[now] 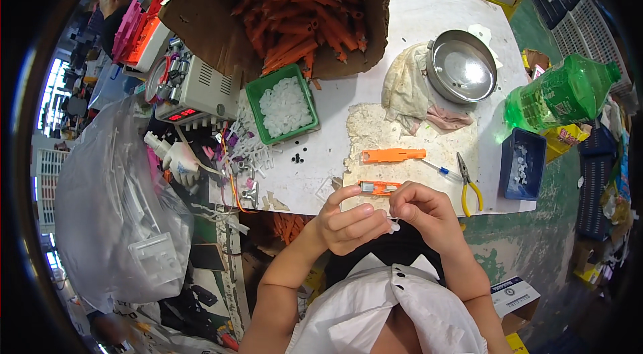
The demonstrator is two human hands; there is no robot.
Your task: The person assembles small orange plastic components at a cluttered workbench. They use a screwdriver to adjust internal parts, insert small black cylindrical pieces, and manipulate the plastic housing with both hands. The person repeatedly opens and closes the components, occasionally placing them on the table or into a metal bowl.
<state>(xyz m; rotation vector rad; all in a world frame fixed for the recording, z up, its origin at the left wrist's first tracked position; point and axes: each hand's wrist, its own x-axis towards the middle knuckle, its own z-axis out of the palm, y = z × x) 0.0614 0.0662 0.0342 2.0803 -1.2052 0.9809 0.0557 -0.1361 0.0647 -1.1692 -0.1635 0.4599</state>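
Observation:
My left hand (349,221) is closed, its fingers curled around small white plastic pieces (394,225) that poke out below the fingertips. Right beside it, my right hand (426,212) is closed in a pinch; what sits between thumb and finger is too small to make out. Just beyond both hands is an open orange plastic casing (379,188) with a silvery part inside; whether a finger supports it or it lies on the table I cannot tell. Farther up, another orange casing half (392,156) lies on the worn pale mat (365,127).
Pliers with yellow handles (470,186) and a thin screwdriver (442,169) lie right. Around stand a blue tray (507,165), a round metal dish (462,66), a green bottle (566,94), a green basket of white pieces (252,101) and a carton of orange parts (207,22).

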